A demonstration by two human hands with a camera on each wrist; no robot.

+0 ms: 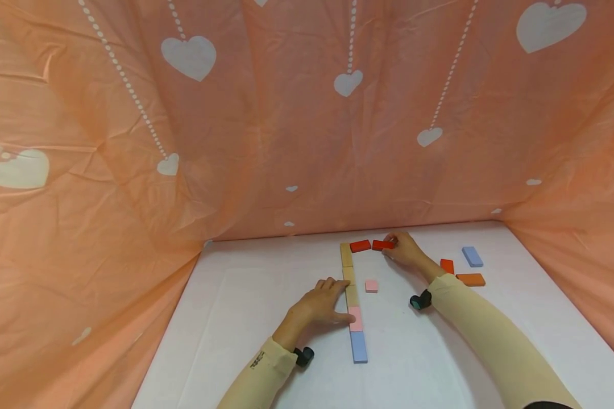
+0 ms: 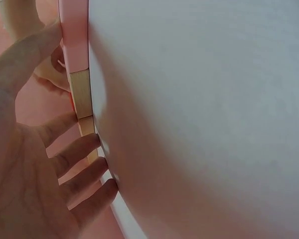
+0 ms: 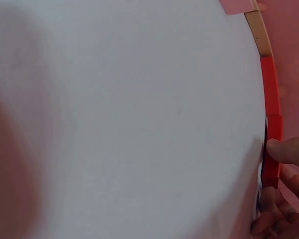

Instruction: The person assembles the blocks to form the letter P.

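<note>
Your right hand (image 1: 405, 251) pinches a red block (image 1: 381, 245) between thumb and fingers, just beside a second red block (image 1: 360, 246), while your left hand (image 1: 318, 303), fingers spread, touches the column of blocks (image 1: 352, 297).

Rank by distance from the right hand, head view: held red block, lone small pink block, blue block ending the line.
1. Held red block: pinched by the right hand.
2. Lone small pink block: left of and below the hand.
3. Blue block ending the line: farther left, lowest of the three.
</note>
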